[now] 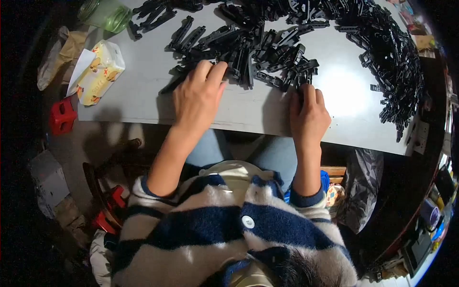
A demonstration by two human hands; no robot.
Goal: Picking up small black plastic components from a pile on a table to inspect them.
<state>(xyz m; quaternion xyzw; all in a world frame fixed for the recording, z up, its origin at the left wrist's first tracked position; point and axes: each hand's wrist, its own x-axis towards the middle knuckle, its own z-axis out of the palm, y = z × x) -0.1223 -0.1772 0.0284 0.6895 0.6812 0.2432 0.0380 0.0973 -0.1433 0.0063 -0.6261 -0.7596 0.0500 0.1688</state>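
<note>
Slim black plastic parts, long and jointed like clips, lie heaped across the far half of the white table. My left hand reaches to the near side of this heap. Its fingers are bent over the parts, and the fingertips are partly hidden, so what they grip cannot be made out. Farther right, my right hand has its thumb and fingers closed around a black plastic part at the heap's near right edge. That part is mostly covered by the fingers and touches or lies close to others.
A larger mound of similar black parts curves along the table's right side. At left stand a yellow tissue pack and a green-tinted clear jar. A red plastic stool-like object sits beyond the left edge. The table's front edge runs below my wrists.
</note>
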